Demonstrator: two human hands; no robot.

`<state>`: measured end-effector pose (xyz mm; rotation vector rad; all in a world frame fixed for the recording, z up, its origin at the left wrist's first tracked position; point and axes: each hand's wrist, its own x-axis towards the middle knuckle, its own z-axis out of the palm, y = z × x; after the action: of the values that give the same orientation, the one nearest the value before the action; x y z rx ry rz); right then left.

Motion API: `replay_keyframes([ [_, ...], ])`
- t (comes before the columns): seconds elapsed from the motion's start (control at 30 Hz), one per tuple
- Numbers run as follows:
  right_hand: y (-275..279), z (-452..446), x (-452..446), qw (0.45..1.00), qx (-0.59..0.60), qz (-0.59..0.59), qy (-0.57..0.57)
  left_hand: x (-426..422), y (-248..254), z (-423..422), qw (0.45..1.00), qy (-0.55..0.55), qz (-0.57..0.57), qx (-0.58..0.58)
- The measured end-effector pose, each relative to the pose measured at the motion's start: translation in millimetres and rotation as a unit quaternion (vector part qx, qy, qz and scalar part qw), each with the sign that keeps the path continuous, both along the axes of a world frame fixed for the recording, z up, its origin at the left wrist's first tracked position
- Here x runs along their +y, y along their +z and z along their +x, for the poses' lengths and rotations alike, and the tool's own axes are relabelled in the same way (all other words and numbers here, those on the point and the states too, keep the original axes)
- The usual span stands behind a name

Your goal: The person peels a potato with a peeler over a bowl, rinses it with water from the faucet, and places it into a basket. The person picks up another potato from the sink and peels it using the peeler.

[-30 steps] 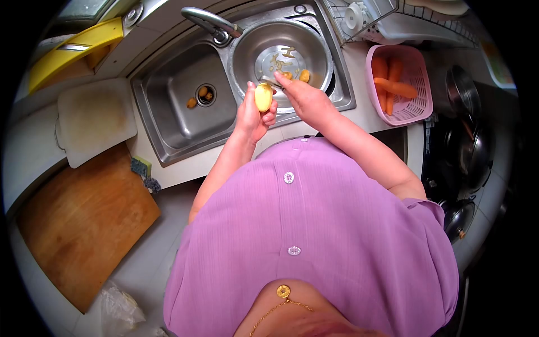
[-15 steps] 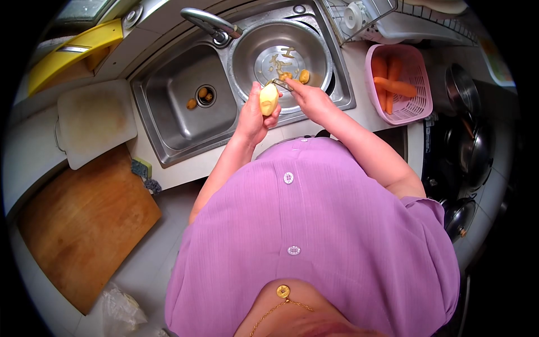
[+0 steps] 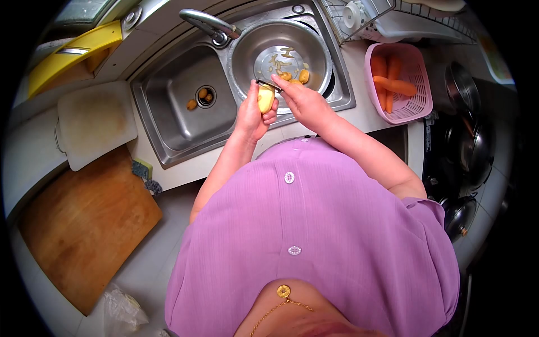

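Note:
My left hand [image 3: 251, 116] is closed around a pale yellow, mostly peeled potato [image 3: 266, 100], held upright over the front rim of the metal basin. In my right hand [image 3: 306, 105] is a peeler [image 3: 268, 86], its dark head lying across the upper part of the potato; the handle is hidden by my fingers. Beneath and beyond the hands, the round steel basin [image 3: 242, 62] sits in the right sink bowl. Peel strips [image 3: 277, 60] and several small potatoes [image 3: 304, 76] lie in it.
Small potatoes [image 3: 192, 104] rest near the drain of the left sink bowl [image 3: 174, 121]. The faucet [image 3: 210, 22] arches behind. A pink basket [image 3: 412, 106] of carrots [image 3: 396, 85] stands right, near dark pans [image 3: 474, 151]. Cutting boards [image 3: 90, 224] and a sponge [image 3: 141, 168] are left.
My right hand has moved slightly left and down, bringing the peeler from just beyond the potato onto its upper part. The potato has tilted a little in my left hand.

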<state>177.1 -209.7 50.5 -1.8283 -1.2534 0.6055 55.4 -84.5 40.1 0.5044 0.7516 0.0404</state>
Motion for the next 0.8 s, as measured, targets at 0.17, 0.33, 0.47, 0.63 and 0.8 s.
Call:
replay_keyframes([
  [0.17, -18, 10, -2, 0.984, 0.104, -0.138, -0.049, 1, 8, -1, 0.998, -0.006, -0.029, -0.059],
  [0.33, -10, 9, -2, 0.99, 0.103, -0.067, -0.069, -1, 9, 4, 0.999, 0.007, -0.002, -0.041],
  [0.47, -9, 3, 2, 0.997, 0.021, 0.055, -0.041, 0, 3, 5, 0.999, 0.024, -0.034, -0.018],
  [0.63, 4, -3, 2, 1.0, -0.009, -0.009, 0.017, -3, -5, 8, 0.999, 0.042, -0.013, 0.029],
  [0.8, -8, -4, 4, 0.999, 0.039, -0.013, -0.035, -5, -5, 9, 0.999, 0.041, -0.007, 0.024],
])
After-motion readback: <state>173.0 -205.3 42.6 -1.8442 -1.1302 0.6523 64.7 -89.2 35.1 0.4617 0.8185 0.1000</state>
